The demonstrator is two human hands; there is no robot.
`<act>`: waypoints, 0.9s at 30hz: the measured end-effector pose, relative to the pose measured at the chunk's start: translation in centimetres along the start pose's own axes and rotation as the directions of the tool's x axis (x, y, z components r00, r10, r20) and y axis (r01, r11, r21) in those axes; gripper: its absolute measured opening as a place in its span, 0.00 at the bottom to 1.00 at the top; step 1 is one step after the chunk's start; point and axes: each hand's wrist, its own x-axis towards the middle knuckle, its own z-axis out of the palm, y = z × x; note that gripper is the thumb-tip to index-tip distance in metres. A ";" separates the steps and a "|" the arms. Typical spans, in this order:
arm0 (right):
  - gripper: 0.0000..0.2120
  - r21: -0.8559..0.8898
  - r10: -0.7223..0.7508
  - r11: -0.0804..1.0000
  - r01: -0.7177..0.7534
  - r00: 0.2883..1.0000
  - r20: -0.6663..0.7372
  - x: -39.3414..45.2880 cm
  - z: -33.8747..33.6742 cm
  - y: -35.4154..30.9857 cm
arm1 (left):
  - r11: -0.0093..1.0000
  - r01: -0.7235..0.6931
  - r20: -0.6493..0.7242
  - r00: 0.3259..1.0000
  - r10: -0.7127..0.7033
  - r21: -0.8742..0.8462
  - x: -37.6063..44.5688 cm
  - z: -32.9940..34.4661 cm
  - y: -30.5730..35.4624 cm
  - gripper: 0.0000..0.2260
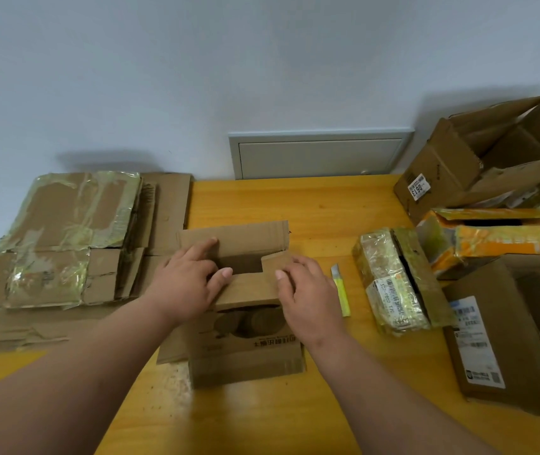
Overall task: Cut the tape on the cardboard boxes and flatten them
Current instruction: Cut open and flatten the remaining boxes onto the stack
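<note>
Plainly, two hands, left hand [185, 284] and right hand [308, 297], press relaxed fingers on one cardboard box [245, 349]; four boxes [396, 284] wait.

Soft even light, wide-angle edge distortion

Brown opened cardboard box [245, 323] at frame centre on yellow wooden table [295, 205], flattened brown cardboard stack [65, 238] left, yellow-handled utility knife [341, 289] just right, tape-wrapped boxes [396, 280] further right.
</note>
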 end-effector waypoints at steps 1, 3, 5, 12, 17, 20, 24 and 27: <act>0.16 0.021 0.002 1.000 -0.002 1.000 0.000 -0.2 0.0 0.1 | 0.999 -0.003 0.000 1.000 0.003 -0.044 -0.1 0.0 0.0 0.23; 0.14 0.054 0.000 0.999 0.000 1.000 -0.012 -0.4 0.0 0.3 | 0.987 0.020 -0.012 1.000 -0.022 -0.161 0.0 -0.3 0.1 0.24; 0.14 0.054 -0.029 0.998 0.031 0.999 -0.036 -0.7 -0.1 0.2 | 0.972 0.046 -0.030 0.998 -0.054 -0.231 0.3 -0.8 0.5 0.22; 0.09 0.169 0.012 0.986 0.000 0.998 -0.066 -2.0 -0.8 -0.5 | 0.875 0.170 0.160 0.981 -0.108 -0.454 0.2 -3.3 1.4 0.08; 0.26 0.557 0.364 0.738 -0.380 0.920 0.146 -0.7 -2.9 -1.8 | 0.890 0.207 0.450 0.893 -0.001 -0.407 -0.8 -6.1 1.4 0.36; 0.15 0.557 0.394 0.659 -0.505 0.863 0.316 0.0 -3.9 -2.1 | 0.906 0.176 0.451 0.893 0.018 -0.386 -1.6 -5.2 1.2 0.44; 0.23 0.208 0.455 0.792 -0.574 0.782 0.427 1.0 -4.0 -3.7 | 0.929 0.102 0.382 0.923 0.045 -0.357 -2.3 -3.6 1.3 0.48; 0.40 -0.135 0.514 0.853 -0.504 0.768 0.381 1.1 -3.0 -5.8 | 0.947 0.053 0.331 0.942 0.057 -0.316 -2.9 -2.5 1.0 0.50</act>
